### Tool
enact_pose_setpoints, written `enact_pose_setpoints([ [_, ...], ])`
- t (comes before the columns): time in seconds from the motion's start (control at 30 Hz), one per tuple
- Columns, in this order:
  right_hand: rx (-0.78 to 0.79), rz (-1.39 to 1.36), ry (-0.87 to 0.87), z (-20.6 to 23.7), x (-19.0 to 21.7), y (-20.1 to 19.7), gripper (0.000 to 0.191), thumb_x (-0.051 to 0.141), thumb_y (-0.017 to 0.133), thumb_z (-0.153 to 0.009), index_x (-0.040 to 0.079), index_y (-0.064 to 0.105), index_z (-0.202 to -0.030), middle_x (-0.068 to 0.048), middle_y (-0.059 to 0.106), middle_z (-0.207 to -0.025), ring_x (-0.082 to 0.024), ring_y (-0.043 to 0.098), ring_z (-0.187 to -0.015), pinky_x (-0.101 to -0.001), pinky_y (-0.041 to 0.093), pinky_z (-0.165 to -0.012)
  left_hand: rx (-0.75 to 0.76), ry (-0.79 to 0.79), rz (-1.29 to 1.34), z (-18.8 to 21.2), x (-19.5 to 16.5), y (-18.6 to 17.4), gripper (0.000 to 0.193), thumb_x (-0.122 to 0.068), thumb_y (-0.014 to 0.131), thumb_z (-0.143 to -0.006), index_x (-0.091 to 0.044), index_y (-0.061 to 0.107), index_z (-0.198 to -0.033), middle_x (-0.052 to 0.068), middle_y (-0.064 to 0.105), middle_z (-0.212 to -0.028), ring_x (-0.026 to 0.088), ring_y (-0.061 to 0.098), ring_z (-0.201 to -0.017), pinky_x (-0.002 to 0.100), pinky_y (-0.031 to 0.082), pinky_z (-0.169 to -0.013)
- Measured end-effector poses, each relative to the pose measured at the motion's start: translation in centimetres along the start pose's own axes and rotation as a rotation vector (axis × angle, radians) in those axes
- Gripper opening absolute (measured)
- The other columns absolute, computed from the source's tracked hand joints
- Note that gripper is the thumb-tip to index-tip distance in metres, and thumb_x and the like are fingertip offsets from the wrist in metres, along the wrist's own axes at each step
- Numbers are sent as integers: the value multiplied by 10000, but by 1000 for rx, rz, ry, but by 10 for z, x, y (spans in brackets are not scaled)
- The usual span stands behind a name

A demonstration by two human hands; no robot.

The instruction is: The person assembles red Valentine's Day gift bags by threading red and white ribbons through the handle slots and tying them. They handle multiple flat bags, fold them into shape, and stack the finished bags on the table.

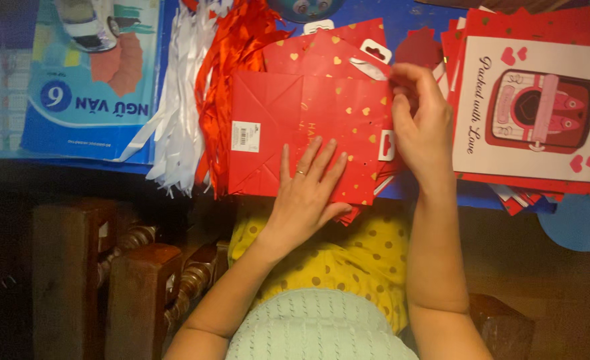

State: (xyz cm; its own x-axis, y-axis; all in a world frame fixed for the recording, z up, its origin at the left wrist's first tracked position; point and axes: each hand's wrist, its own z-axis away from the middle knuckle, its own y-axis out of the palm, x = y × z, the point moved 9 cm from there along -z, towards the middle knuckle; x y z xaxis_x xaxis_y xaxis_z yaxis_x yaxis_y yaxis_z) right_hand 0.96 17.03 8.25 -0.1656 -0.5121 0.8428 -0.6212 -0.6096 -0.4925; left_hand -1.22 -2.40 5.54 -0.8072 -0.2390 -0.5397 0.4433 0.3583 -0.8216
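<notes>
Two hands on red gift bag point(308, 127), blue table point(428, 188); dim room

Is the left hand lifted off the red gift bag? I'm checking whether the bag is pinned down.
No, the left hand lies flat, fingers spread, on the folded red gift bag.

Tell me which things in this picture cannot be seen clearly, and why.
Head view only:
- Right hand fingertips: curled at the red bag top edge; whether they pinch anything cannot be told.
- Bags beneath: covered by the top bag; number unclear.
- Card stack: cut off by the right edge.
- Book: top cut off by the frame.
- Ribbons: upper ends cut off.
- Left hand hides the bag's lower middle.
</notes>
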Motion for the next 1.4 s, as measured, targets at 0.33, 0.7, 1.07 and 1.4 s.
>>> enact_pose_setpoints([
  [0.33,54,-369,333,94,-35,-12,401,176,641,-1013,-11,569,-1361,-96,725,-1117,-97,659,-865,-251,554,-794,-354,237,55,5,-12,-46,214,-118,798,-947,-30,713,-1124,101,735,-1173,283,705,-1162,427,580,-1031],
  [0.7,-177,-758,211,116,-24,-26,330,44,586,-1041,-80,587,-1347,-118,699,-1243,-129,649,-1127,-276,511,-1012,-345,399,52,-16,-74,-40,228,-63,795,-908,-59,747,-1131,95,717,-1217,308,675,-1213,446,558,-1035],
  [1.07,-816,-668,59,153,-50,-162,327,111,605,-1093,-56,611,-1373,-128,692,-1198,-183,663,-1001,-362,548,-869,-107,533,28,-58,-140,3,467,-71,637,-916,-60,648,-1382,158,553,-1489,343,477,-1459,550,379,-1223],
  [1.4,-1057,-261,51,183,-73,-191,456,128,505,-1178,9,379,-1599,-150,369,-1653,-249,314,-1572,-425,250,-1327,-25,527,77,-58,-144,43,368,-154,700,-970,-56,667,-1323,174,518,-1505,352,406,-1495,589,305,-1241],
])
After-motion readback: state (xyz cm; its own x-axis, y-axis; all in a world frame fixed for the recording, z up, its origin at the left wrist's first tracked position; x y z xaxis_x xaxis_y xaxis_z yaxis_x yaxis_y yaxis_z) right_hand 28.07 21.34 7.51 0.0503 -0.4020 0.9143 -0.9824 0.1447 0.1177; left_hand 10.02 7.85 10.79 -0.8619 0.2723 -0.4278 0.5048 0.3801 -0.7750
